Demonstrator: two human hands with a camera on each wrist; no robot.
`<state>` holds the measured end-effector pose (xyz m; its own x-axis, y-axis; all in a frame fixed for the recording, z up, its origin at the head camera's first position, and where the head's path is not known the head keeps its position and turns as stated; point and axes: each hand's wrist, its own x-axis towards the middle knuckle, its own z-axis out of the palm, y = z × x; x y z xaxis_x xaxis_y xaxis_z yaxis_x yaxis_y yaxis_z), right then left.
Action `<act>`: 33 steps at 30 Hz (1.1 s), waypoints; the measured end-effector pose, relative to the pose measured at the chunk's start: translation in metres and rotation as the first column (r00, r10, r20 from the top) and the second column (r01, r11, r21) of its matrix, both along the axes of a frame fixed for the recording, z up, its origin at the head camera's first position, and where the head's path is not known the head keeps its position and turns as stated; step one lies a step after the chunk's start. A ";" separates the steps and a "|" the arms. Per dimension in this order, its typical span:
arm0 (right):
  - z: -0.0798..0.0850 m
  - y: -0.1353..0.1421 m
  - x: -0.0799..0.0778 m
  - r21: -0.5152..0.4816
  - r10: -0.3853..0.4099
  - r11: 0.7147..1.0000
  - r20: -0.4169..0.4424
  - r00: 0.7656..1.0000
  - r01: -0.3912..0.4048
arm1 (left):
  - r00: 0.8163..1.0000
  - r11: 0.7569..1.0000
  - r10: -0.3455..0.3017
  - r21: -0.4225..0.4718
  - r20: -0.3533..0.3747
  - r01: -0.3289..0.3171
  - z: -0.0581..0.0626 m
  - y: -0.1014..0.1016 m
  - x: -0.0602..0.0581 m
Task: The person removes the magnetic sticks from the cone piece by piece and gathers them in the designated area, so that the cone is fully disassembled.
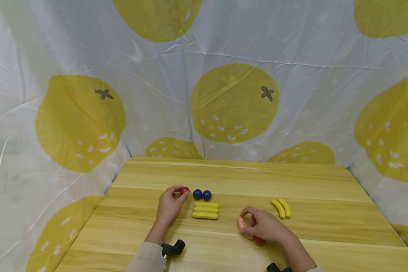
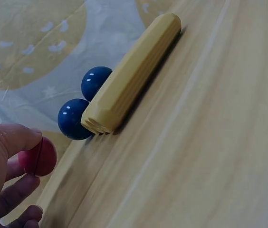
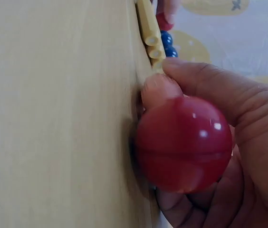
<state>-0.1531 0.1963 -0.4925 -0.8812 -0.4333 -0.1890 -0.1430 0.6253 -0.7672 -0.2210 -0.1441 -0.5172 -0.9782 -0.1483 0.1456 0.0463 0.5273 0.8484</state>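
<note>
My left hand (image 1: 168,206) pinches a small red ball (image 1: 185,190) between thumb and fingers at the table's left. Just right of it sit two glossy blue balls (image 1: 197,194), side by side. Several yellow faceted sticks (image 1: 205,210) lie parallel in front of them. With thumb and fingers my right hand (image 1: 265,224) holds a pink piece (image 1: 241,223), low over the table; its rounded end (image 3: 160,90) shows in the right wrist view. A second red ball (image 3: 184,142) sits under that hand, hiding much of the pink piece there.
Two curved yellow pieces (image 1: 281,209) lie together to the right of my right hand. The wooden table (image 1: 343,223) meets a hanging white cloth (image 1: 156,113) with yellow fruit prints at its back and sides. A black wrist device (image 1: 173,248) sits at my left sleeve.
</note>
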 end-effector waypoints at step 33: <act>0.012 0.008 0.008 0.235 -0.118 0.957 -0.225 0.967 0.172 | 0.999 0.995 -0.042 -0.090 0.027 0.044 -0.005 0.003 0.002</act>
<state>-0.1449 0.2047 -0.4805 -0.9621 -0.2601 -0.0823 -0.1748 0.8192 -0.5462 -0.2190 -0.1409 -0.5224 -0.9868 -0.0936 0.1323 0.0502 0.5997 0.7986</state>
